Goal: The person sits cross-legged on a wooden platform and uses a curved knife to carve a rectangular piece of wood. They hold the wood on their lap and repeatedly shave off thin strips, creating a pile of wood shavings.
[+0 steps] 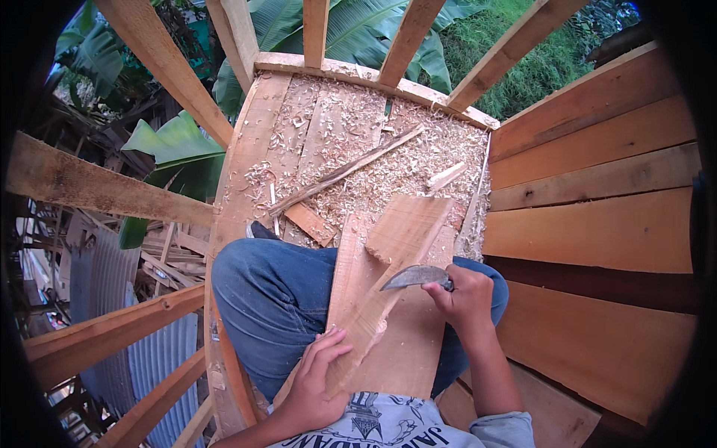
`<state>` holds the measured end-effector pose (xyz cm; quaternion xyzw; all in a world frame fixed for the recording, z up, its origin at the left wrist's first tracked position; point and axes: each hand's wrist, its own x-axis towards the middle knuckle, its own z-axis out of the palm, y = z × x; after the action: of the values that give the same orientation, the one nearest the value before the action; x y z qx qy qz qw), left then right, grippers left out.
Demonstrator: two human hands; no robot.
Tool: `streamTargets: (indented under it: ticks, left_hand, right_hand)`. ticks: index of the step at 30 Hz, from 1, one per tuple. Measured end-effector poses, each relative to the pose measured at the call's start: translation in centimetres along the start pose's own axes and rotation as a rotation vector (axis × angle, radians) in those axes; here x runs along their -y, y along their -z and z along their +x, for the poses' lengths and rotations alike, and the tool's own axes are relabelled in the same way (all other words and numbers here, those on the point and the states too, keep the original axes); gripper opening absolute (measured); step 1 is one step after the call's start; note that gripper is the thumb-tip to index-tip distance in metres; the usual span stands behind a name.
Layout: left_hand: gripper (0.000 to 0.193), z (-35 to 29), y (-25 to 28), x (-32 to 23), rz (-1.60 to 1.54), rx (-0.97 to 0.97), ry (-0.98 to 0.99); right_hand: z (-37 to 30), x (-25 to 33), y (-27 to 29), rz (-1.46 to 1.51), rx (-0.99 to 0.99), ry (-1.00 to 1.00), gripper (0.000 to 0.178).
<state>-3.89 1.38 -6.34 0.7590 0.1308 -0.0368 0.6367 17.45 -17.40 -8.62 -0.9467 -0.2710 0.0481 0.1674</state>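
My right hand (464, 297) is closed round the handle of a knife (413, 277) with a broad curved blade. The blade lies over the edge of a pale wooden piece (371, 313), which is wide at its far end and narrower toward me. Near its close end my left hand (320, 379) grips this piece, fingers laid across the top. Beneath it, a flat wide board (418, 340) rests across my lap, between my jeans-clad legs. A rough, whittled patch shows along the piece's right edge, near the middle.
Curled shavings (358, 160) cover the plank floor (254, 142) ahead. On it lie a long stick (347, 169), a short block (310, 224) and a pale offcut (446, 177). Wooden rails (112, 179) stand left and ahead, with a plank wall (590, 228) on the right.
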Motion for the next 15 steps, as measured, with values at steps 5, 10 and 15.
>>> streamTargets:
  ticks: [5,10,15]
  left_hand:
    - [0.06,0.2,0.2,-0.3,-0.003,-0.008,-0.013]
    - [0.06,-0.1,0.0,-0.1,0.028,-0.003,-0.037]
    - [0.061,-0.1,-0.3,0.2,0.031,-0.014,-0.034]
  right_hand:
    - [2.9,-4.1,-0.8,-0.012,-0.184,-0.239,0.065]
    - [2.6,-5.8,1.6,0.152,-0.204,-0.453,0.063]
    - [-1.0,2.7,0.3,0.149,0.055,0.056,0.063]
